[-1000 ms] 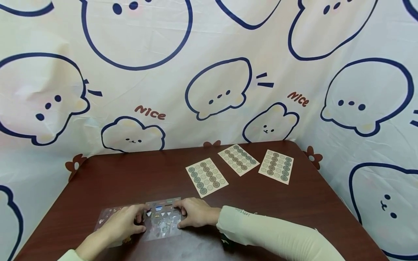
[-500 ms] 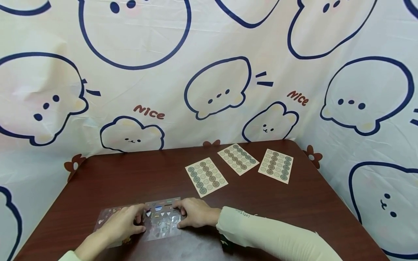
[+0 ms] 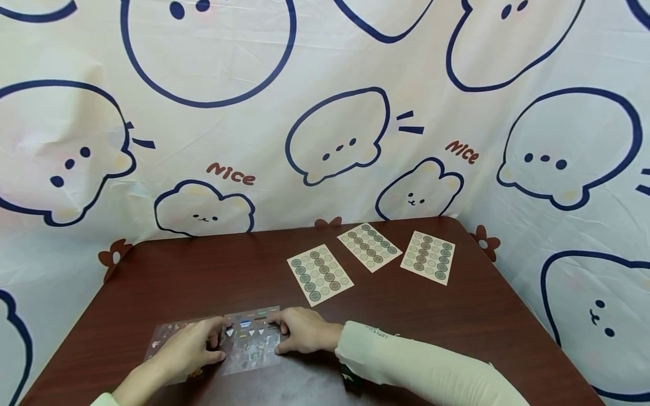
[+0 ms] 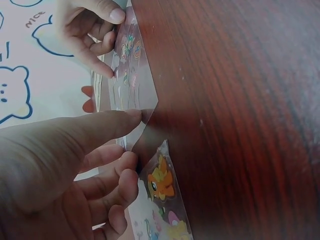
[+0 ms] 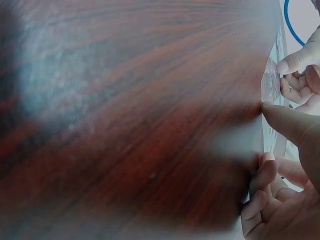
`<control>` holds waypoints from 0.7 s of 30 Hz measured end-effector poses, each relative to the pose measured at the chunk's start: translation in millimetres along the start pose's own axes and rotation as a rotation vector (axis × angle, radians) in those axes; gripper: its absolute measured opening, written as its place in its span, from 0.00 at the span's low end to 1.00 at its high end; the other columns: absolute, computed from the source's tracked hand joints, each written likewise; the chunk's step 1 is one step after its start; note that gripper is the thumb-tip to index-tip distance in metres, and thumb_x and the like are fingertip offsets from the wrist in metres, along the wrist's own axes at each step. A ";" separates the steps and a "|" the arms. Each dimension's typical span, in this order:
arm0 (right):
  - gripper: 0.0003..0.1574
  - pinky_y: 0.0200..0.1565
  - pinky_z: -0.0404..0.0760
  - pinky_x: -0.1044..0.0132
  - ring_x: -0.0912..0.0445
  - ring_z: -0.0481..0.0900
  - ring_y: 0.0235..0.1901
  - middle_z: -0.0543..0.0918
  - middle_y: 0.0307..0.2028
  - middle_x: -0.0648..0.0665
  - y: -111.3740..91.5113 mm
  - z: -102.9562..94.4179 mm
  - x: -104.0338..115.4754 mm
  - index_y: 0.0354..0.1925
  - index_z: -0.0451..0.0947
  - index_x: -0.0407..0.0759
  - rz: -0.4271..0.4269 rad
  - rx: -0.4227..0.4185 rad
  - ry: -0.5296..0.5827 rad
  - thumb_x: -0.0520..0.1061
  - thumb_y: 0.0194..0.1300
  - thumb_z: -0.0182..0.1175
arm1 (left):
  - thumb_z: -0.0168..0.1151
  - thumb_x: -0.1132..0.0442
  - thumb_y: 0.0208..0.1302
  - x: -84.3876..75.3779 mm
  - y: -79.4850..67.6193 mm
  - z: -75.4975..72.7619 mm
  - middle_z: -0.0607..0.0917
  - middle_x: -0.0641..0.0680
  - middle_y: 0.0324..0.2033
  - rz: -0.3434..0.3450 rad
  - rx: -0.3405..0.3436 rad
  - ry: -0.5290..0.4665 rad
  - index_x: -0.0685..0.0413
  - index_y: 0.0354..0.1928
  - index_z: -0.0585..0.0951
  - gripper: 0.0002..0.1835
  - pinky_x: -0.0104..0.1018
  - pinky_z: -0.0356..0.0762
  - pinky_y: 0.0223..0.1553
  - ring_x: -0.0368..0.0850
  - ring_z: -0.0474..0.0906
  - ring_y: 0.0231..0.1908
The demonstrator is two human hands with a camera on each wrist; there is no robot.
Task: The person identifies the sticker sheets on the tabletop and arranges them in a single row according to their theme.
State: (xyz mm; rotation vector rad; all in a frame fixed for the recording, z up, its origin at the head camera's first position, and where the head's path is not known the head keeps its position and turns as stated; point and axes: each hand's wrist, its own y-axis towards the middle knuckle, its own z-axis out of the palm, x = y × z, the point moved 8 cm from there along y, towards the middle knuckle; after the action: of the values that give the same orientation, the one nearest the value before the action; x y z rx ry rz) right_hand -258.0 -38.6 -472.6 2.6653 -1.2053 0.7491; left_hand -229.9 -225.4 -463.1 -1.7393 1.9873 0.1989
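A clear sticker sheet (image 3: 252,349) with small coloured shapes along its far part lies flat on the table between both hands. My left hand (image 3: 189,351) touches its left edge with thumb and index finger; the left wrist view shows the thumb (image 4: 112,123) stretched out over the film and the other fingers bent. At the opposite edge, my right hand (image 3: 304,331) presses with its index finger near the far corner and its thumb lower down. A second clear sheet (image 3: 160,337), bearing an orange pony sticker (image 4: 161,182), lies partly hidden under the left hand.
Three cream sheets of round stickers lie toward the back: a left one (image 3: 320,275), a middle one (image 3: 369,247) and a right one (image 3: 428,257). The dark red-brown table (image 3: 218,276) meets a white cartoon-printed cloth (image 3: 274,141) behind it.
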 end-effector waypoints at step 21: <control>0.23 0.34 0.71 0.78 0.70 0.69 0.24 0.76 0.27 0.58 -2.5 -13.4 -0.9 0.58 0.81 0.41 -0.111 0.015 0.328 0.45 0.67 0.67 | 0.75 0.58 0.58 -5.2 -6.3 -12.5 0.78 0.47 0.29 0.076 -0.001 -0.088 0.55 0.60 0.79 0.28 0.32 0.65 0.24 0.38 0.69 0.22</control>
State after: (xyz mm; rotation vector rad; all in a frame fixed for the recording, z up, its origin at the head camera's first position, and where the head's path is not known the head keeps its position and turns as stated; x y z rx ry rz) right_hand -261.9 -32.3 -461.2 2.4661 -0.9640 1.1241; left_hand -226.8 -227.1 -448.5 -1.6282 1.9911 0.2974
